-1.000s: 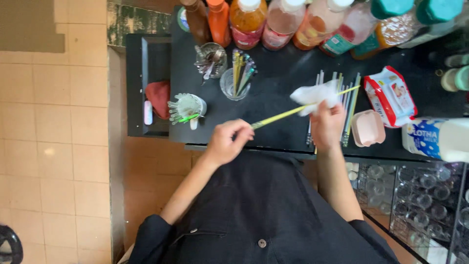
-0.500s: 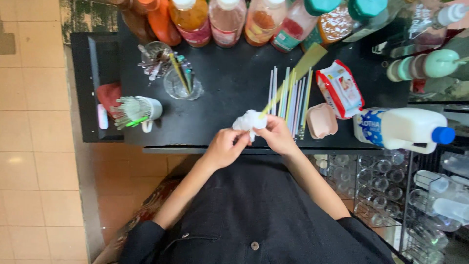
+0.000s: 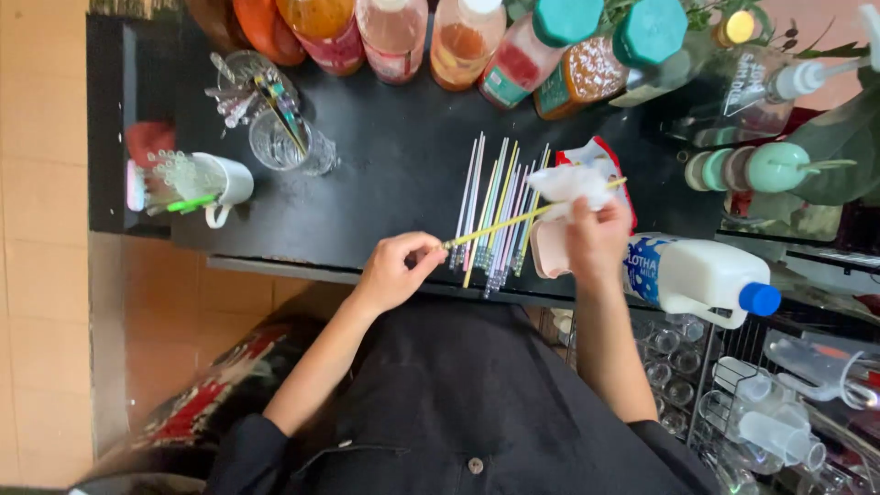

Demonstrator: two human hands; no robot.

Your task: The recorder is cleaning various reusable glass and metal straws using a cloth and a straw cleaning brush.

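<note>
straw (image 3: 500, 225): glossy plastic | tissue (image 3: 566, 183): soft crumpled paper | counter (image 3: 394, 165): smooth matt black

Bare bench (image 3: 394, 174) lies open between the glass (image 3: 284, 147) and the laid straws (image 3: 495, 211), while bottles (image 3: 477, 37) wall the back and the jug (image 3: 697, 275) blocks the right.

Drinks bar, syrup bottles (image 3: 467, 41), straws (image 3: 495, 206)

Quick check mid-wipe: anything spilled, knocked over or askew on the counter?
No spill shows. One oddity: the white milk jug lies on its side at the counter's near right edge, blue cap out over the rack below. The left hand holds the yellow straw; the right hand wipes it with a white tissue.
</note>
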